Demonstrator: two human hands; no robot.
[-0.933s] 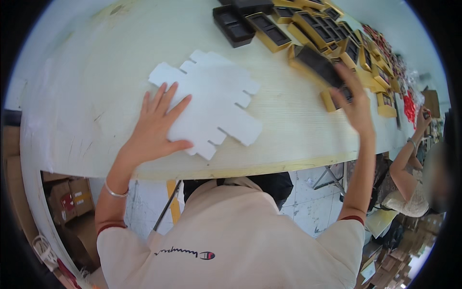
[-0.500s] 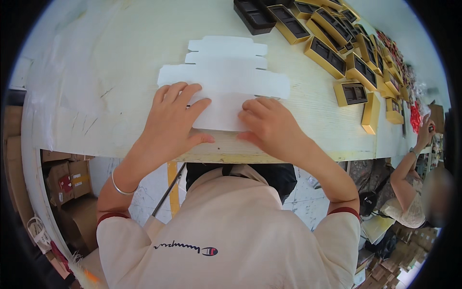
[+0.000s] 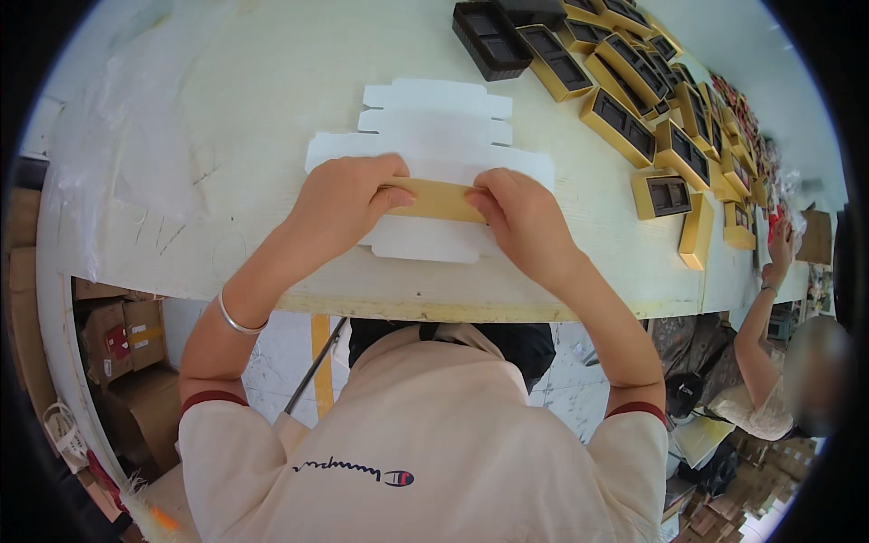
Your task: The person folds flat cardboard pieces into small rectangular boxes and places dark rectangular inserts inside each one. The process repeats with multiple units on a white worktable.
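A flat carton blank (image 3: 439, 136), white on its upper side with slotted flaps, lies on the pale table in front of me. Across its near part a panel is folded up, so a gold strip (image 3: 439, 200) of its other side shows. My left hand (image 3: 348, 197) pinches the left end of that strip between thumb and fingers. At the right end, my right hand (image 3: 523, 213) is closed on it in the same way. A white flap (image 3: 425, 241) of the blank reaches toward me below the strip.
Gold boxes with dark inserts (image 3: 618, 125) crowd the table's far right. A dark brown tray (image 3: 491, 41) stands at the back. Clear plastic sheeting (image 3: 109, 163) lies at the left. A co-worker's arm (image 3: 759, 312) reaches in at the far right. Cardboard boxes (image 3: 127, 339) sit below the table.
Both hands went from resting flat on the white blank to pinching a panel folded up from it, so its gold side now shows. The co-worker's hand has moved slightly left.
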